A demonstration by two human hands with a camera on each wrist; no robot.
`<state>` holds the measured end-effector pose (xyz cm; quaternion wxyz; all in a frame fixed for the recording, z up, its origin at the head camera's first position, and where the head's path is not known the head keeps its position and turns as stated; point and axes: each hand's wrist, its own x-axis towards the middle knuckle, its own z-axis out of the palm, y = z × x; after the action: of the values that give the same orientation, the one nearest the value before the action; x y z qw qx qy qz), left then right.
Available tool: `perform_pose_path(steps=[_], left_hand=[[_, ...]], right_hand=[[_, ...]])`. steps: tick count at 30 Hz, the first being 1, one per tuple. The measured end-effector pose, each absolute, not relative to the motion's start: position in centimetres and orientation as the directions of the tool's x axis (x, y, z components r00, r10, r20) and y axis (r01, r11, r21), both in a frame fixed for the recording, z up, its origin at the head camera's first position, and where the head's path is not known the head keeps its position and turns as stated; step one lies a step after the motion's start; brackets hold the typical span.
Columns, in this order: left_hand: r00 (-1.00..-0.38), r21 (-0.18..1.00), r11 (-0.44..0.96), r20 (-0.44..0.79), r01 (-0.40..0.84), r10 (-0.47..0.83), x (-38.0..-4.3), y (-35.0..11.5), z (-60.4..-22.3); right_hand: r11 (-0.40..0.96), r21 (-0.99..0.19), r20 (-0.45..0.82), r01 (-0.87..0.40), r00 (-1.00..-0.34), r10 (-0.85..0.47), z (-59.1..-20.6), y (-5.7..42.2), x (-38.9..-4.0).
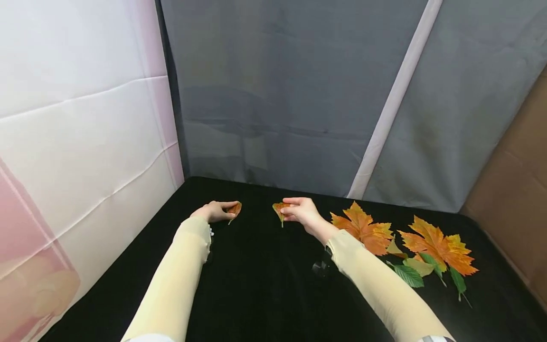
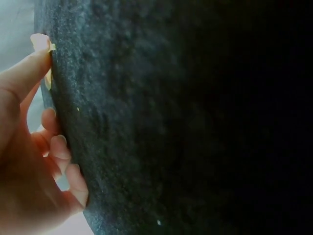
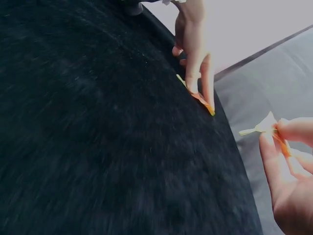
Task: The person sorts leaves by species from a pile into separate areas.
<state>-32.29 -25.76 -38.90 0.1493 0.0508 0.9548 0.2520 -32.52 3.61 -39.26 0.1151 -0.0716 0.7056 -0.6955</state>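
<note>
My left hand pinches a small orange-brown leaf between thumb and fingertips, its stem pointing down. In the right wrist view that leaf lies close over the black cloth. To the right, my right hand pinches a similar small orange leaf with yellow-green edges, its pale stem free of the fingers. The two leaves face each other across a short gap. In the left wrist view the thumb and index finger cover most of the left leaf.
Two large orange maple leaves lie at the right, with green leaves and yellowish leaves by them, close to the right forearm. Black cloth covers the table. A grey curtain hangs behind, a white panel at left.
</note>
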Motion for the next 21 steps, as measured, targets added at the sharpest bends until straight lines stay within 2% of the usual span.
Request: perform_pose_path(steps=[6,14,21], left_hand=[[-0.956,0.464,0.886,-0.265,-0.014,0.124,-32.3,-24.3,-38.9],[-0.953,0.465,0.884,-0.289,-0.057,0.090,-31.8,-23.3,-38.7],[-0.953,0.448,0.892,-0.292,-0.065,0.077,-31.6,-22.5,-38.4]], right_hand=[[0.002,-0.999,-0.033,0.034,-0.974,-0.225,-39.8,1.4,-33.7],[-0.030,-1.000,0.005,0.001,-0.978,-0.207,-40.0,-0.9,-33.6],[-0.028,-0.999,-0.027,0.033,-0.982,-0.188,-41.0,-2.0,-33.5]])
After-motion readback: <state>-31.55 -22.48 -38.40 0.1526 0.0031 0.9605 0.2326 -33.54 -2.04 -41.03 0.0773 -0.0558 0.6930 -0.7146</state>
